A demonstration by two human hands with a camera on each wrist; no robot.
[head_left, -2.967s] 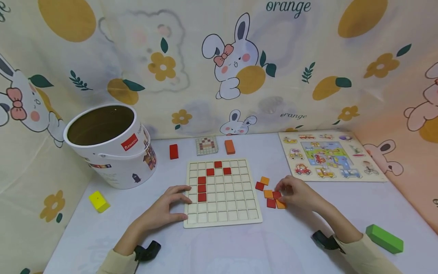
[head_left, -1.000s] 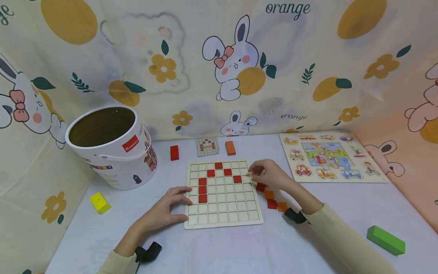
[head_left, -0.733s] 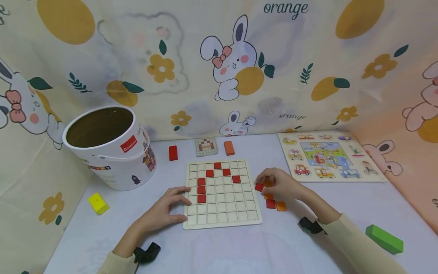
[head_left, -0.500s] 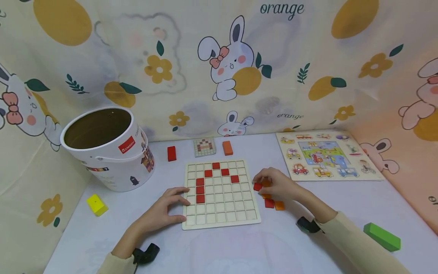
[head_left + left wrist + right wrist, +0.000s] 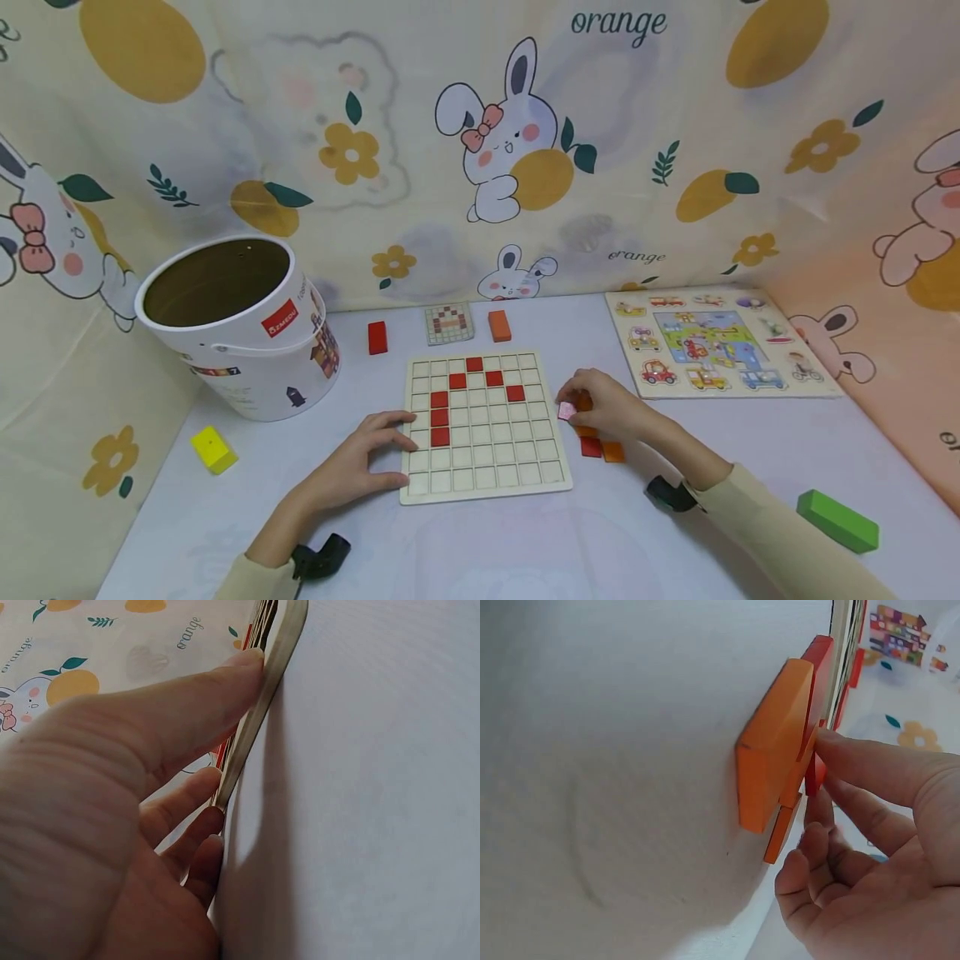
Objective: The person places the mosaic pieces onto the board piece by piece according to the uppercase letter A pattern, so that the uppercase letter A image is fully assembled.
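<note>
A square wooden grid board point(image 5: 495, 475) lies mid-table, with several red tiles set in its cells. My left hand point(image 5: 370, 457) rests on the board's left edge, its fingers spread and thumb near the lower corner. To the right of the board, my right hand point(image 5: 611, 406) pinches a small red square tile point(image 5: 566, 410) between thumb and fingers; light glares pale pink off its face. In the right wrist view the same red tile point(image 5: 815, 774) shows at the fingertips. Beside it lie an orange tile point(image 5: 613, 452) and another red tile point(image 5: 591, 447), with more orange tiles partly under the hand.
A small pattern card point(image 5: 448, 323) lies behind the board, between a red block point(image 5: 377, 337) and an orange block point(image 5: 499, 326). A white bucket point(image 5: 247, 367) and a yellow block point(image 5: 214, 450) are left; a picture puzzle point(image 5: 630, 358) and a green block point(image 5: 837, 521) right.
A red tile was added to the board's third row, on the right. My right hand came back to the pile and took another red tile, now tilted. The left hand stayed put.
</note>
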